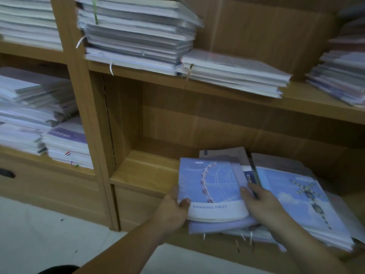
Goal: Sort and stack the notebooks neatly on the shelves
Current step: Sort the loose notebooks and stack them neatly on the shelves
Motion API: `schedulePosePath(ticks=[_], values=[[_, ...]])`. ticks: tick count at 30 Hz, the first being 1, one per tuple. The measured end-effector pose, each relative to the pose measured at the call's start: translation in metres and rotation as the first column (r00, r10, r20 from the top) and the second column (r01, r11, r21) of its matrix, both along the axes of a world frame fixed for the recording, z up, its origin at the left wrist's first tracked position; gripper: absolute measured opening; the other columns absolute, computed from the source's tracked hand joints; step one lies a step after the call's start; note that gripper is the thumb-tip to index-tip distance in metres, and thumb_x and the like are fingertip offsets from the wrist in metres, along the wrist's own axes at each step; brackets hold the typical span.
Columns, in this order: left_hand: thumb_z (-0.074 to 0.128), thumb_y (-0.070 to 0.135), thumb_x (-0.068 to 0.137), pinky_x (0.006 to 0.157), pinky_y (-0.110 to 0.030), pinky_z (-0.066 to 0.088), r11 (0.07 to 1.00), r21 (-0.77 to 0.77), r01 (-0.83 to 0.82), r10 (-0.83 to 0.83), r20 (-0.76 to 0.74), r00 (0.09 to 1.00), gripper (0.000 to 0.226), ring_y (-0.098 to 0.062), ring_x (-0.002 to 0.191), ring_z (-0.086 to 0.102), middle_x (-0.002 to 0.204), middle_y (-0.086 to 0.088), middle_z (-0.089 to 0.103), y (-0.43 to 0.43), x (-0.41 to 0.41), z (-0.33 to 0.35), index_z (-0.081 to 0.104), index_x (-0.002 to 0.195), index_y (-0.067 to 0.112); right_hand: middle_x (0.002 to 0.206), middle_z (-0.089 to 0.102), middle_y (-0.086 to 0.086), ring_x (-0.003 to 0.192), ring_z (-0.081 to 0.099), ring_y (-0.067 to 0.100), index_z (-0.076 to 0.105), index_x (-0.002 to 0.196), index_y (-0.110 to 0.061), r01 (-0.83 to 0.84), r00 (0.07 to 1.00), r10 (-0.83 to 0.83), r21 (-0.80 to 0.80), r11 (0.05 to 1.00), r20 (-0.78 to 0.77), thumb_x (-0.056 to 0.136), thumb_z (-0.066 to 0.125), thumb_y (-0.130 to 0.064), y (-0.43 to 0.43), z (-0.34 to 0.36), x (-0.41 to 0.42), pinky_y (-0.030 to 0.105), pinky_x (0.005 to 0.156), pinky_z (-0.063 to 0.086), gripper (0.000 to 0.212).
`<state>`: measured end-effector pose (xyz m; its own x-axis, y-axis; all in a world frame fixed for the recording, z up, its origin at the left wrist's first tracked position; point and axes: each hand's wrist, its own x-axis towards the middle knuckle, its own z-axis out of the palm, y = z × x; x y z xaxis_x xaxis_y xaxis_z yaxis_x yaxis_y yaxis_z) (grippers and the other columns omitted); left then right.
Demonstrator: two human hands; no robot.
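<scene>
The left hand (173, 210) is gripping the near left corner of a blue notebook (213, 186) with a Ferris wheel on its cover, thumb pressing on top and fingers curling underneath. The right hand (264, 206) is resting on the notebook's right edge, thumb and forefinger lying on the cover, and it seems to be pinching a dark pen (253, 171) that is sticking up between its fingers.

The notebook is lying on top of a loose, fanned-out pile (296, 198) at the front edge of the lower shelf (146, 171), right of that shelf's bare left end. The pile is hanging slightly over the front edge, with ribbon markers dangling from it.

On the shelf above (296, 99), a tall stack of notebooks (138, 36) is standing at the left end, a shorter stack (233, 74) is sitting just beside it, and another stack (339, 76) is leaning at the right end. In the compartment to the left, more stacks (29, 107) are lying side by side near the front edge.
</scene>
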<state>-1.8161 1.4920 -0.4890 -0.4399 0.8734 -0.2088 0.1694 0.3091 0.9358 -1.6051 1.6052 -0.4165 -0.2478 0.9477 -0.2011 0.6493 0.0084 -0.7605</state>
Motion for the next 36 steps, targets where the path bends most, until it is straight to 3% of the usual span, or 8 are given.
schedulePosePath(ticks=[5,10,13,20,24,29,32,36], values=[[0.057,0.050,0.097,0.101,-0.030,0.047,0.984,-0.151,0.090,-0.133,-0.301,0.944,0.070,-0.026,0.128,0.057,0.142,-0.007,0.060,0.014,0.008,-0.010,0.036,0.156,0.018,0.111,0.068,-0.005,0.090,0.068,0.024,0.056,0.126,-0.032,-0.100,0.991,0.097,0.030,0.994,0.087,0.093,0.064,-0.041,-0.003,-0.006,-0.002,0.045,0.060,0.062,0.035],[0.047,0.056,0.100,0.096,-0.033,0.048,0.951,-0.294,0.098,-0.192,-0.310,0.931,0.072,-0.033,0.127,0.058,0.153,-0.009,0.050,0.017,0.006,-0.001,0.018,0.161,0.030,0.114,0.063,-0.003,0.085,0.067,0.028,0.047,0.129,-0.030,-0.120,0.991,0.122,-0.029,0.992,0.063,0.097,0.061,-0.027,-0.003,-0.006,-0.004,0.036,0.047,0.058,0.035],[0.051,0.043,0.103,0.100,-0.033,0.048,0.977,-0.204,0.060,-0.090,-0.140,0.986,0.069,-0.029,0.135,0.049,0.161,-0.005,0.036,0.011,0.015,-0.002,0.017,0.161,0.030,0.113,0.062,-0.003,0.086,0.067,0.027,0.045,0.132,-0.032,-0.140,0.987,0.142,-0.028,0.990,0.076,0.098,0.058,-0.027,-0.003,-0.007,-0.006,0.032,0.046,0.056,0.037],[0.064,0.024,0.099,0.103,-0.028,0.048,1.000,0.010,-0.022,0.021,0.072,0.997,0.056,-0.007,0.117,0.059,0.129,0.019,0.061,0.006,0.015,0.005,0.042,0.151,0.025,0.111,0.047,-0.011,0.090,0.055,0.011,0.031,0.149,-0.030,-0.156,0.986,0.159,-0.068,0.985,0.052,0.106,0.046,-0.023,-0.007,0.008,-0.003,0.038,0.075,0.058,0.046],[0.055,0.030,0.103,0.083,-0.032,0.056,0.993,0.094,-0.067,0.062,0.058,0.996,0.042,-0.010,0.101,0.066,0.118,0.020,0.066,-0.018,0.026,0.029,0.045,0.144,0.033,0.138,0.046,-0.008,0.076,0.062,0.019,0.022,0.157,-0.028,-0.168,0.986,0.166,-0.056,0.984,-0.028,0.105,0.046,-0.029,-0.022,0.028,0.004,0.035,0.066,0.055,0.057],[0.050,0.027,0.103,0.060,-0.019,0.045,0.970,0.206,-0.130,0.139,-0.030,0.990,0.026,-0.004,0.069,0.060,0.099,0.012,0.073,-0.063,0.027,0.065,0.051,0.124,0.043,0.101,0.066,-0.022,0.074,0.062,-0.001,0.050,0.127,-0.042,-0.247,0.960,0.265,0.178,0.952,-0.088,0.101,0.051,-0.032,-0.068,0.052,0.013,0.013,0.066,0.046,0.028],[0.053,0.022,0.101,0.061,-0.017,0.047,0.945,0.285,-0.162,0.179,-0.032,0.983,0.029,0.000,0.073,0.064,0.098,0.024,0.074,-0.102,0.035,0.089,0.062,0.114,0.047,0.093,0.068,-0.034,0.089,0.062,-0.009,0.058,0.102,-0.054,-0.224,0.955,0.269,0.291,0.930,-0.125,0.097,0.055,-0.027,-0.106,0.075,0.019,0.013,0.077,0.047,0.027],[0.053,0.012,0.102,0.067,-0.014,0.052,0.922,0.366,-0.127,0.149,-0.032,0.988,0.036,0.003,0.094,0.069,0.106,0.030,0.072,-0.156,0.042,0.126,0.061,0.114,0.045,0.096,0.069,-0.030,0.088,0.066,-0.002,0.059,0.105,-0.055,-0.207,0.923,0.290,0.309,0.928,-0.252,0.099,0.055,-0.024,-0.162,0.101,0.026,0.019,0.066,0.053,0.031]])
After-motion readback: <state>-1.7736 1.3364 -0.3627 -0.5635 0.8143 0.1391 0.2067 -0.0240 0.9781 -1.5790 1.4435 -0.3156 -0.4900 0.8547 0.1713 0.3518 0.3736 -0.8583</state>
